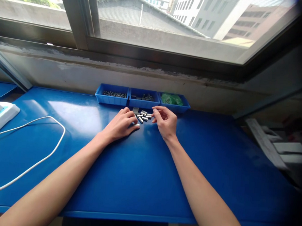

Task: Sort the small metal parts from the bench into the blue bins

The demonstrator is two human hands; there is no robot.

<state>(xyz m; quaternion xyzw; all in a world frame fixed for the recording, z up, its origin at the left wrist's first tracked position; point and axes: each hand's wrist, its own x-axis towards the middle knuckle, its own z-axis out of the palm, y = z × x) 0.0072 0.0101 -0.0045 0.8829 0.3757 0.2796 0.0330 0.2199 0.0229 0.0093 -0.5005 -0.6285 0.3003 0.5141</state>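
Small rectangular silvery metal pieces (140, 119) lie loose in a group on the blue tabletop, several of them, between my two hands. My left hand (122, 124) rests at the left of the group, its fingers curled; a small metal piece (136, 125) shows at its thumb and fingertips. On the right side of the group, my right hand (165, 122) is held with thumb and index finger pressed together. Whatever is in that pinch, if anything, is too small to make out.
Behind the pieces stand three blue bins: a left bin (112, 100) with small dark metal parts, a middle bin (144, 103) with metal pieces, and a right bin (178, 109) with a green plastic bag (171, 99). A white cable (59, 145) and power strip (2, 116) lie left.
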